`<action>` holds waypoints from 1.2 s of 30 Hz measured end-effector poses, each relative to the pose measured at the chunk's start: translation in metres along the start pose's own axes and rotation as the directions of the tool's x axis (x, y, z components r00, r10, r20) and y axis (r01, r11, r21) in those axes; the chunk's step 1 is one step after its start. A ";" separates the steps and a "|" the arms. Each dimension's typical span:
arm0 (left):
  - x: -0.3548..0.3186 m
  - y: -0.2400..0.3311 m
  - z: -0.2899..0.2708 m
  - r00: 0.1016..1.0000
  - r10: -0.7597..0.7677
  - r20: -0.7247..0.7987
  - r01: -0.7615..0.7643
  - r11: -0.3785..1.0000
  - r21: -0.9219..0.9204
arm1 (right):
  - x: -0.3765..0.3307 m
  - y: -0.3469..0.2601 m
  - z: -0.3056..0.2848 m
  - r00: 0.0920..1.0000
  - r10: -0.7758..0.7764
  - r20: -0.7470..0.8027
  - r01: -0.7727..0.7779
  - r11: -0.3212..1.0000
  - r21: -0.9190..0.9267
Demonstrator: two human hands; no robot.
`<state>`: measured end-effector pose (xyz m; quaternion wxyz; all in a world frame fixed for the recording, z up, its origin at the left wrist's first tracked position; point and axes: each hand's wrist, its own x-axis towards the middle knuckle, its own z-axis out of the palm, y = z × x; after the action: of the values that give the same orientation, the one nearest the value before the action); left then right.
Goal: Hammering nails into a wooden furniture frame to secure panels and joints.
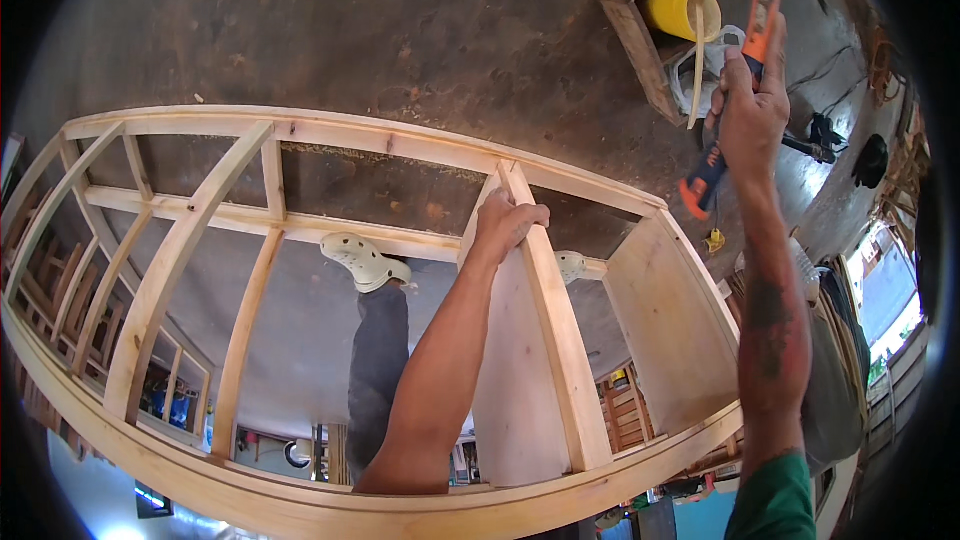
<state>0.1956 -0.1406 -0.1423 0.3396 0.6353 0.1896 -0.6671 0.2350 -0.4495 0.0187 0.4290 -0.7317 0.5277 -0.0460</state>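
Observation:
My left hand (pixel 508 228) is closed over the upper end of a pale wooden strip (pixel 552 325) along the edge of a panel (pixel 515 370) in a long wooden frame (pixel 390 145). Off to the right, beyond the frame, my right hand (pixel 752 125) is raised and wrapped round an orange and dark-blue hand tool (pixel 765 15). One orange end points up and the other shows below the hand (pixel 694 198). The fingers cover its middle, and its exact kind cannot be made out.
A yellow container (pixel 680 12) lies beside an angled wooden piece (pixel 640 40) on the dark floor, with a thin wooden stick (pixel 698 70) at its mouth. Dark tools and cords (pixel 825 135) lie farther right. My foot in a pale clog (pixel 362 262) stands inside the frame among its crosspieces (pixel 190 240).

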 end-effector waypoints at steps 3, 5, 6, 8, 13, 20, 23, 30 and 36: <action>0.000 -0.003 -0.001 1.000 0.030 0.004 -0.030 0.999 -0.023 | -0.040 0.033 0.033 0.998 0.057 0.013 -0.055 0.987 -0.152; -0.002 0.000 -0.001 0.999 0.049 0.019 -0.049 0.998 -0.038 | -0.092 0.060 0.048 0.778 0.322 0.539 -0.139 0.925 -0.353; -0.003 0.001 -0.001 0.998 0.064 0.026 -0.063 0.997 -0.037 | -0.106 0.071 0.053 0.501 0.552 0.666 -0.250 0.829 -0.500; -0.003 0.006 0.000 0.998 0.059 0.030 -0.058 0.998 -0.034 | -0.107 0.084 0.048 0.643 0.452 0.619 -0.299 0.891 -0.341; -0.004 0.006 0.001 1.000 -0.010 -0.020 0.011 0.998 0.066 | -0.028 0.028 0.004 0.877 0.340 0.339 -0.370 0.929 0.026; 0.002 0.004 0.000 0.999 -0.034 -0.006 0.034 0.999 0.018 | -0.032 0.031 0.038 0.989 0.145 -0.042 -0.143 0.988 0.049; 0.003 0.011 0.001 0.995 -0.096 0.024 0.094 0.994 0.056 | -0.104 0.075 0.067 0.670 0.359 0.649 -0.074 0.903 -0.423; -0.007 0.013 0.002 0.999 -0.013 -0.030 0.015 0.998 0.064 | -0.051 0.029 0.042 0.858 0.348 0.379 -0.311 0.937 -0.158; -0.007 0.010 0.005 0.998 -0.007 -0.062 0.009 1.000 0.023 | -0.052 0.045 0.045 0.998 0.062 -0.026 -0.067 0.938 -0.339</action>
<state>0.1991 -0.1498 -0.1334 0.3236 0.6589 0.1949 -0.6505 0.2028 -0.3840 -0.0198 0.2936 -0.7767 0.5546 0.0544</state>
